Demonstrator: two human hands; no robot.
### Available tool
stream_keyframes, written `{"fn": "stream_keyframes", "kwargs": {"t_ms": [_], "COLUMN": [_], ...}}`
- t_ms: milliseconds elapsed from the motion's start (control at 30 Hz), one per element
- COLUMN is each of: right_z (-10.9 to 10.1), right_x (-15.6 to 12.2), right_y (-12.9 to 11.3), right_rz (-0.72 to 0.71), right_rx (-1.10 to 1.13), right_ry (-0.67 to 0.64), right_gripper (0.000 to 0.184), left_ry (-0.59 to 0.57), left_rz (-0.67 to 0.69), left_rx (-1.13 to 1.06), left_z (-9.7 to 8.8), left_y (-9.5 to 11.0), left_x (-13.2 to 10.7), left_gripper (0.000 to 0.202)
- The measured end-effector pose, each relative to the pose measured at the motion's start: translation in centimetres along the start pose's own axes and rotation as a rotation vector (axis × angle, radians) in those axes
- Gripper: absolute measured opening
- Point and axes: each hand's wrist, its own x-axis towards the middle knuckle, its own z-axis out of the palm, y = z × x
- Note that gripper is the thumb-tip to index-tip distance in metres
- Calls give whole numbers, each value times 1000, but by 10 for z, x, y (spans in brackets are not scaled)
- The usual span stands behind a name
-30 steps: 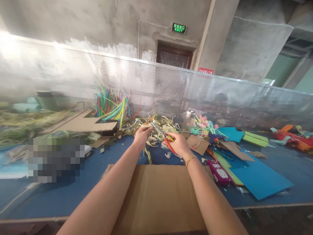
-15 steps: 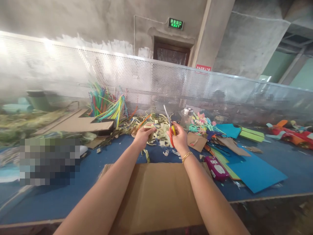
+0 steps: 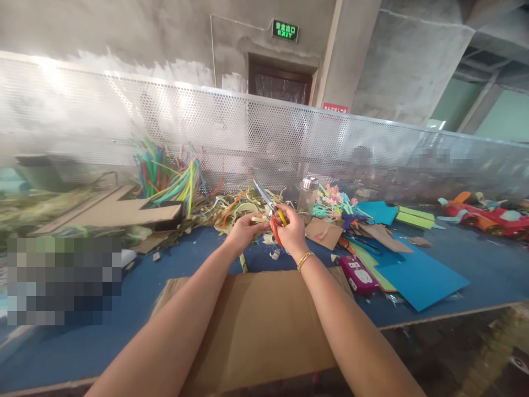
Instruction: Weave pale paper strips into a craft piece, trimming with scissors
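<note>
My right hand (image 3: pixel 291 230) grips a pair of scissors (image 3: pixel 265 194) with red and yellow handles, blades pointing up and to the left. Close beside it, my left hand (image 3: pixel 241 232) pinches a small pale strip (image 3: pixel 259 219) between thumb and fingertips. The strip's end lies near the scissor handles; whether they touch I cannot tell. Behind both hands spreads a heap of curled pale strips and scraps (image 3: pixel 242 207). Below my wrists a brown cardboard sheet (image 3: pixel 264 325) lies at the table's near edge.
Bundled colourful pipe cleaners (image 3: pixel 155 171) and a cut cardboard piece (image 3: pixel 107 212) are at left. A clear bottle (image 3: pixel 308 196), paper flowers (image 3: pixel 334 198), a purple case (image 3: pixel 357 275) and blue sheets (image 3: pixel 425 278) stand or lie at right. A perforated metal screen (image 3: pixel 231 132) runs behind.
My right hand has brought the scissors closer to my left hand, and the blades now tilt further left. The whole view has shifted slightly.
</note>
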Motion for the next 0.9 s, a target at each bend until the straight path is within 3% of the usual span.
{"fn": "stream_keyframes", "kwargs": {"t_ms": [200, 433, 633, 900], "right_z": [1, -5, -11, -15], "right_x": [0, 4, 6, 7], "right_y": [1, 0, -1, 1], "right_rz": [68, 116, 165, 124], "right_rx": [60, 129, 101, 35], "right_ry": [3, 108, 110, 139], "right_gripper": [38, 38, 43, 42], "left_ry": [-34, -43, 18, 145], "left_rz": [3, 32, 12, -66], "left_rx": [43, 89, 44, -44], "left_z": [3, 0, -1, -9], "left_y": [3, 3, 1, 1], "left_x": [-3, -1, 1, 5], "left_gripper": [41, 31, 29, 32]}}
